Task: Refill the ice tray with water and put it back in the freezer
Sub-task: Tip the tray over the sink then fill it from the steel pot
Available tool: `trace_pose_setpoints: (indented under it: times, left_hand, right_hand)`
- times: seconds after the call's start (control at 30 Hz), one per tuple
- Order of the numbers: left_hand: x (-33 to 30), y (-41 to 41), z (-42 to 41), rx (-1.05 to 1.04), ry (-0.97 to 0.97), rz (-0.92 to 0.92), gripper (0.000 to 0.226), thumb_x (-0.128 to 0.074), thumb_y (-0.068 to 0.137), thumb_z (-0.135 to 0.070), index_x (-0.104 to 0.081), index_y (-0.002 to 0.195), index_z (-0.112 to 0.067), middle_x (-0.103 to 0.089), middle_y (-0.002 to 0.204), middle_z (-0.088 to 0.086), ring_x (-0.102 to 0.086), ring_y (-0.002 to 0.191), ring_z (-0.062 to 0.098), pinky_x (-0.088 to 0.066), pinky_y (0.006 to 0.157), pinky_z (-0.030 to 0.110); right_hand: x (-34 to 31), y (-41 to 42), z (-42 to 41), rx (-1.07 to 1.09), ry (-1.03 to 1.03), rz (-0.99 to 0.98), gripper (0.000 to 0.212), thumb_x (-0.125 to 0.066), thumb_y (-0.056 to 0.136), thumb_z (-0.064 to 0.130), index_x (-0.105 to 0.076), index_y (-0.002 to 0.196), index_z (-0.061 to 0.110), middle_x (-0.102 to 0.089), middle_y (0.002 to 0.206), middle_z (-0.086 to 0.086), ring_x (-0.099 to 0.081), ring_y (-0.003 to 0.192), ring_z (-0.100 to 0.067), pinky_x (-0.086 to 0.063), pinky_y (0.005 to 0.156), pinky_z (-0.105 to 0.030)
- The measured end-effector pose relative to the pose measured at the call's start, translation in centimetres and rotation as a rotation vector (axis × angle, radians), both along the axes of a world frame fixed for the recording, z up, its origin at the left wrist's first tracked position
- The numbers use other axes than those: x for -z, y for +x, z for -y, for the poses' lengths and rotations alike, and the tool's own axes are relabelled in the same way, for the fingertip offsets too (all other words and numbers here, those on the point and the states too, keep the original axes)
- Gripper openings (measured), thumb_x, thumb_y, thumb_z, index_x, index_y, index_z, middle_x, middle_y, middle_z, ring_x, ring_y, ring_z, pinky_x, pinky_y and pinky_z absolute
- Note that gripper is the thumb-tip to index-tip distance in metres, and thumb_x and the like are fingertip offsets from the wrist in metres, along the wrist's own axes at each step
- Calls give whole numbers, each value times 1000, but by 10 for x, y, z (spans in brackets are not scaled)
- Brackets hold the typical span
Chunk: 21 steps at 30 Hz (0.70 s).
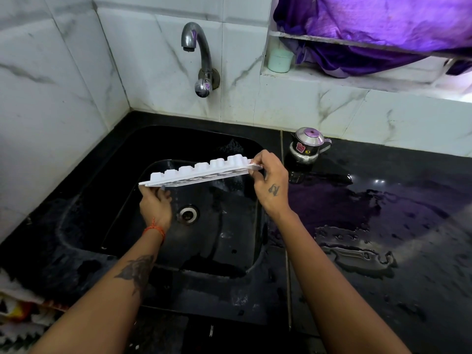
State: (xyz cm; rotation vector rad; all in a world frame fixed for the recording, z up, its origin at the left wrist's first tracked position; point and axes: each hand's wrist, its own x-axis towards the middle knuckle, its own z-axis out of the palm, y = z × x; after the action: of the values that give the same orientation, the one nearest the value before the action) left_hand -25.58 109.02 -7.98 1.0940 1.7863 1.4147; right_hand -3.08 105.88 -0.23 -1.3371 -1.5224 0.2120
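A white plastic ice tray is held over the black sink, turned upside down so its cube bumps face up, with its right end higher. My left hand grips the tray's lower left end. My right hand pinches the raised right end. A chrome tap sticks out of the marble wall above the sink; no water runs from it. The sink drain lies below the tray.
A wet black counter with puddles spreads to the right. A small steel pot with a lid stands at its back. A pale green cup and purple cloth fill a wall niche. A patterned cloth lies at bottom left.
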Motion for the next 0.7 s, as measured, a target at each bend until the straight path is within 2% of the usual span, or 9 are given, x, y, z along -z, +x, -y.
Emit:
trace_pose_setpoints:
  times: [0.1,0.23,0.33,0.43,0.6,0.7]
  left_hand:
    - [0,-3,3,10,-36,-105,25,-46,95,-9,-40,118,-2,-63,108,20,-63,97,38,-51,87,50]
    - [-6,-1,13,-17,-86,-173,23,-53,92,-10,-49,111,0,-64,109,19,-57,103,36,-41,85,35]
    - [-8,-2,17,-4,-134,-174,22,-55,88,-10,-56,110,-4,-65,106,15,-57,102,33,-35,78,28]
    - [-8,-5,19,29,-194,-200,24,-56,84,-11,-62,108,-9,-67,102,10,-58,100,30,-36,78,28]
    - [-7,-6,26,115,-280,-264,21,-57,82,-14,-67,101,-15,-64,90,1,-55,86,21,-38,76,28]
    - [-7,0,29,181,-299,-253,21,-59,80,-15,-69,98,-16,-65,89,-1,-57,87,19,-43,78,30]
  right_hand:
    - [1,1,1,24,-70,-23,20,-59,75,-10,-54,81,8,-58,80,-4,-54,77,-19,-43,67,-28]
    - [1,4,3,71,-233,-89,22,-64,78,-1,-59,91,16,-62,84,1,-59,82,-21,-52,75,-43]
    - [0,7,6,109,-352,-138,22,-68,79,6,-61,95,20,-58,76,12,-62,80,-19,-53,76,-41]
    - [4,15,8,161,-484,-125,22,-70,80,13,-64,98,23,-57,73,17,-61,78,-13,-53,78,-37]
    - [8,32,14,213,-695,-131,29,-72,80,18,-66,108,20,-69,100,3,-64,94,-16,-51,83,-31]
    - [10,47,21,234,-770,-168,29,-71,81,17,-67,110,19,-69,103,1,-64,95,-17,-51,80,-29]
